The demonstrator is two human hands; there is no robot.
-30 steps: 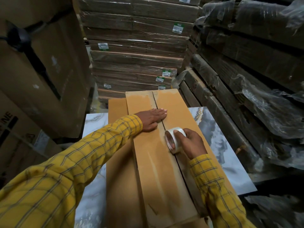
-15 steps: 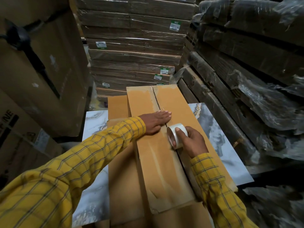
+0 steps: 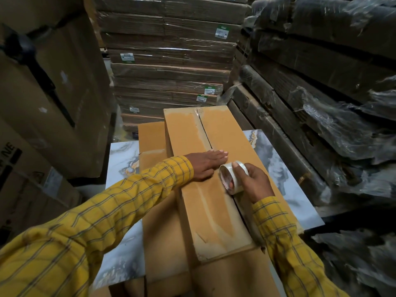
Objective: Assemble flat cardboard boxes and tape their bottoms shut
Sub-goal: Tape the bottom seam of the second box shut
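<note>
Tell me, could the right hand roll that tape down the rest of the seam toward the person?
Probably yes: the right hand already grips the tape roll on the seam, and nothing lies on the near stretch.

Seam of the box (image 3: 214, 202) hidden under the left hand (image 3: 205, 166) and behind the tape roll (image 3: 233, 177). Right hand (image 3: 255, 183) palm side out of sight. Worktop (image 3: 122, 159) mostly covered by cardboard. Labels (image 3: 221, 32) on the stacks too small to read. Both sleeves cut off at the lower edge.
</note>
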